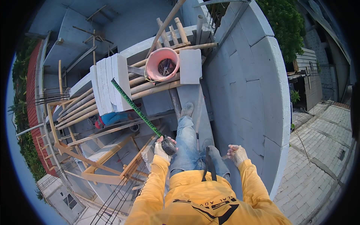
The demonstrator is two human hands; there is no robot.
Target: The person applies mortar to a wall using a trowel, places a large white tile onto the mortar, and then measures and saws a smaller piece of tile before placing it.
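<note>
A worker in a yellow long-sleeved shirt stood high on bamboo scaffolding (pixel 112 98) beside a grey block wall (pixel 251 75). The left hand (pixel 162 149) was closed around a dark tape measure case (pixel 168 146), its green tape (pixel 135 108) stretched far and left toward a stack of grey blocks (pixel 108 82). The right hand (pixel 236 153) hung loosely curled, holding nothing, near the wall. A pink bucket (pixel 162 63) sat farther off on the poles.
</note>
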